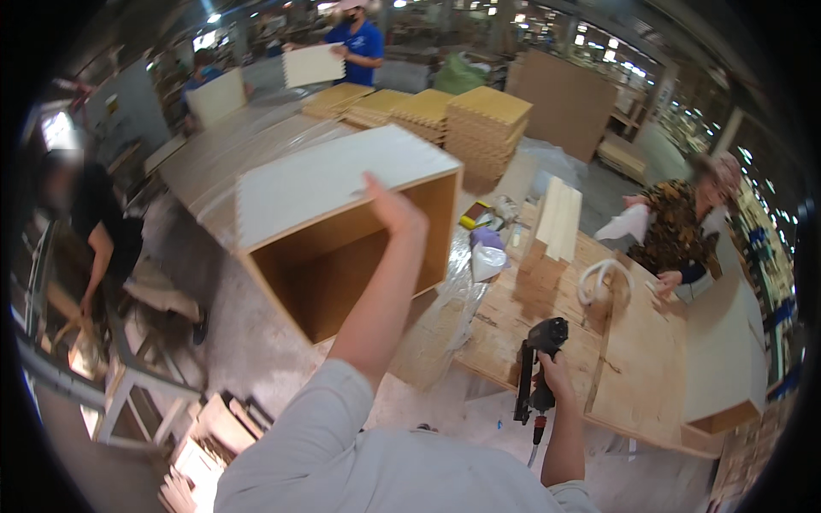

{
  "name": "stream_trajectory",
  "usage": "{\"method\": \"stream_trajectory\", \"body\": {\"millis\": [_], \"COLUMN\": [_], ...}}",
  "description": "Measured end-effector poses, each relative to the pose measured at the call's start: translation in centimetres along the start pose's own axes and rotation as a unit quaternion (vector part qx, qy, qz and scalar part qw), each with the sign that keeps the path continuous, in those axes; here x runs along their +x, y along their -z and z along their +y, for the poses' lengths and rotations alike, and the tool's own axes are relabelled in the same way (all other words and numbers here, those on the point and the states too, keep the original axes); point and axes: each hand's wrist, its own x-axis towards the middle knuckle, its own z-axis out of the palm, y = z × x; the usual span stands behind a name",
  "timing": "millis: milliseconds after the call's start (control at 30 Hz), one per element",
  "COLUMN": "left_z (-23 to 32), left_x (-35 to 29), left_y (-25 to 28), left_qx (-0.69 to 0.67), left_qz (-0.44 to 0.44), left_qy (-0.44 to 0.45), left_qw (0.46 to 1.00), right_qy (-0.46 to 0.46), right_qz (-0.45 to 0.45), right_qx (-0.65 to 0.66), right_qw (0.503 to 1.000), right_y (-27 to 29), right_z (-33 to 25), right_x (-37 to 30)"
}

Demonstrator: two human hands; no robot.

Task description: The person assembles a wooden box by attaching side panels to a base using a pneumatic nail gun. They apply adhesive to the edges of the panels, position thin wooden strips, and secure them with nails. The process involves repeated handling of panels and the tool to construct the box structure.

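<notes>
A wooden drawer box [321, 192] with a pale top panel and a brown inside faces me with its open side, left of the middle. My left hand [395, 209] is at the upper edge of that opening, one digit over the pale panel and the other fingers mostly hidden. It appears closed on the edge. At the right, my right hand [556, 376] is wrapped round the handle of a black nail gun [540, 338]. An air hose [537, 440] hangs from the gun's lower end. The gun is beside the front edge of a wooden worktable [505, 321].
Pale wood strips [556, 222], a white hose loop [590, 286] and a white-and-purple bag [487, 255] lie on the table. A second box [723, 359] stands at its right end. Jointed panels [483, 128] are stacked behind. Co-workers are at the left, back and right.
</notes>
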Motion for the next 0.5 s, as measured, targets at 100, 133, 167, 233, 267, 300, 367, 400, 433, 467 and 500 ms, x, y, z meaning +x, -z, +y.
{"method": "stream_trajectory", "body": {"millis": [100, 133, 167, 233, 267, 300, 367, 400, 433, 467, 500], "left_z": [-2.0, -1.9, -1.5, -0.5, 1.5, 5.7, 14.3, 16.9, 18.8, 19.1, 21.0], "left_x": [-5.1, -6.7, -7.2, -10.6, -14.4, -17.3, -15.8, -11.9, -8.9, -5.0, -2.1], "left_y": [-1.9, -0.9, 1.0, 4.6, 5.2, 4.2, 4.4, 4.9, 5.2, 7.3, 6.5], "left_qx": [0.02, 0.025, 0.0, 0.046, 0.118, 0.186, 0.292, 0.343, 0.389, 0.328, 0.419], "left_qz": [0.017, -0.01, -0.026, -0.191, -0.284, -0.373, -0.608, -0.642, -0.532, -0.385, -0.251], "left_qy": [0.238, 0.286, 0.349, 0.462, 0.514, 0.55, 0.2, -0.254, -0.446, -0.435, -0.401], "left_qw": [0.971, 0.958, 0.937, 0.865, 0.801, 0.724, 0.711, 0.637, 0.606, 0.745, 0.775], "right_qy": [-0.024, -0.025, -0.022, -0.036, -0.046, -0.05, -0.033, -0.019, -0.01, -0.007, -0.019], "right_qz": [0.031, 0.032, 0.023, 0.023, 0.041, 0.054, 0.049, 0.044, 0.048, 0.042, 0.056], "right_qx": [0.032, 0.037, 0.03, 0.008, 0.017, 0.026, 0.028, 0.024, 0.023, 0.026, 0.017], "right_qw": [0.999, 0.998, 0.999, 0.999, 0.998, 0.997, 0.998, 0.999, 0.999, 0.999, 0.998], "right_y": [1.4, 1.5, 1.3, 1.2, 1.9, 2.3, 2.0, 1.6, 1.5, 1.2, 1.6], "right_z": [2.0, 2.1, 1.6, 1.1, 2.0, 2.8, 2.8, 2.4, 2.4, 2.1, 2.6], "right_x": [-0.3, -0.4, -0.2, 0.1, -0.2, -0.6, -0.5, -0.4, -0.5, -0.4, -0.9]}}
